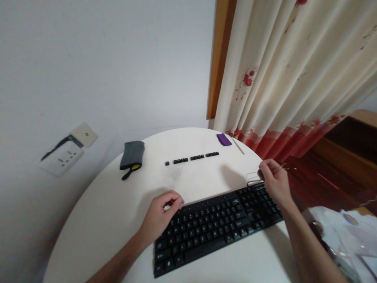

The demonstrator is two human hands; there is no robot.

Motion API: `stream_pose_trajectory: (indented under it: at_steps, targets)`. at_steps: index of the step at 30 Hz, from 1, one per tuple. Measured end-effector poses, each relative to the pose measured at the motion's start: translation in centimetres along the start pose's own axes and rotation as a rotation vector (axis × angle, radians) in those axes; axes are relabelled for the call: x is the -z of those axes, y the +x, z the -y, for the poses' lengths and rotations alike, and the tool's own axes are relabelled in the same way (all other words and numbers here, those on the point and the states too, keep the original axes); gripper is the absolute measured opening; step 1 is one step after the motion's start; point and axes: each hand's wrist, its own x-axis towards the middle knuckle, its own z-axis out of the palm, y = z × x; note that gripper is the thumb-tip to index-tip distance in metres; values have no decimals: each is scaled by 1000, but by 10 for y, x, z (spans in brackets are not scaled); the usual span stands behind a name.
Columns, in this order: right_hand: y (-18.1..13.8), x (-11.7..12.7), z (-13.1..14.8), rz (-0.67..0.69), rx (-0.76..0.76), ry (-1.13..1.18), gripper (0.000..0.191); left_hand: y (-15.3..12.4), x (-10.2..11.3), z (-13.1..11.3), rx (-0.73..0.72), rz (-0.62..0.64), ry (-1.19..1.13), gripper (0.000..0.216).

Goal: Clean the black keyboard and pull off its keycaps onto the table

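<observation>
Beneath the right grip [274, 182], pinching a small dark piece [260, 172], the black keyboard [216, 222] extends leftward to the left grip [162, 214], its thumb and finger pressed together; beyond both grips, loose black keycaps [197, 157] line the white surface [97, 220].

Plastic keyboard [217, 227], smooth table [108, 220]

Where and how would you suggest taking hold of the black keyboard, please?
The keyboard is probably best gripped by its two short ends, left hand from the left, right hand from the right, since it lies flat and is long and thin.
</observation>
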Motion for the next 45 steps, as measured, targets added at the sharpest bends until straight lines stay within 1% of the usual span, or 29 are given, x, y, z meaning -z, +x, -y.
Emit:
stream_pose_trajectory:
  at_steps: [4,7,14,19,26,31,33,36,39,41,45]
  targets:
    - [-13,4,-11,13,-18,-74,35,0,-1,1,-2,6,25,26]
    - [-19,3,-14,87,-17,-156,38,1,-2,1,-6,7,32,27]
    - [-28,-9,-10,268,83,-387,36,1,-2,-1,-4,10,44,26]
    - [-30,-11,-6,324,108,-420,34,1,-2,1,7,25,41,26]
    - [-26,-5,-15,271,97,-459,36,1,-3,1,13,34,29,26]
    - [-28,-10,-15,319,88,-431,35,1,-3,2,16,35,31,25]
    - [-31,-13,-12,362,101,-448,33,1,-3,1,15,35,29,26]
    - [-35,-17,-7,440,141,-550,29,0,-3,1,14,34,21,25]
    - [-36,-19,-5,448,166,-641,26,1,-3,1,17,30,14,24]
    - [-35,-19,-7,412,138,-607,27,1,-4,2,15,29,10,24]
    - [-31,-18,-16,347,2,-392,37,0,-4,3,11,27,11,24]
